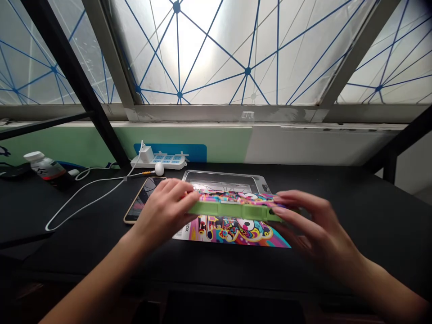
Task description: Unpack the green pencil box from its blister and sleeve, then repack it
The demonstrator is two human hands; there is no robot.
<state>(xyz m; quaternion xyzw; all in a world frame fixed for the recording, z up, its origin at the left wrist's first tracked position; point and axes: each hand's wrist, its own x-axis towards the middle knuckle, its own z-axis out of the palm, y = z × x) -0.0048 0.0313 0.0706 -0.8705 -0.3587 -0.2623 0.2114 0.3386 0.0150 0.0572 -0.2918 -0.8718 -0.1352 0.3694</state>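
Between my two hands is a flat case with a light green edge turned toward me and a colourful cartoon print on its upper face. My left hand grips its left end, fingers over the top. Around the right end, the fingers of my right hand are bent, with fingertips against the edge. Below the case lies a printed card with bright cartoon figures, partly covered by it. Just behind is a clear plastic tray, its near part hidden by the case.
A phone lies left of my left hand. Behind it are a white power strip with a plugged-in charger and a looping white cable. A bottle leans at far left. Black frame bars rise at both sides before the window.
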